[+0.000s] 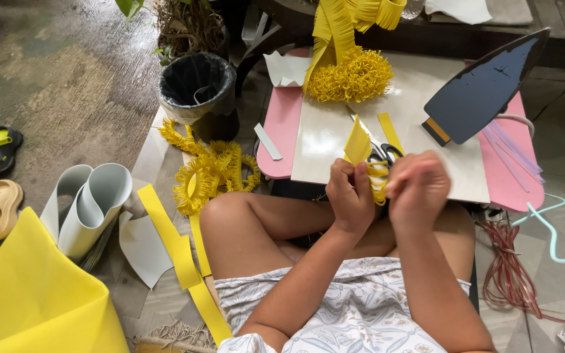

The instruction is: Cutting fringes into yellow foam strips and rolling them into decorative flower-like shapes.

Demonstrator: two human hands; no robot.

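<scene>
Above lap, fists (351, 194) seemingly pinching strip (369, 163)

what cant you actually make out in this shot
- Head view: the rolled end of the yellow fringed strip is hidden between the left hand and right hand.
- The scissors are mostly covered by the strip.
- The yellow sheet is cut off by the frame edge.

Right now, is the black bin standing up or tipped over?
Standing up. The black bin has its open mouth facing upward, with the dark liner folded over its rim; it sits on the floor beside the pink table.
</scene>
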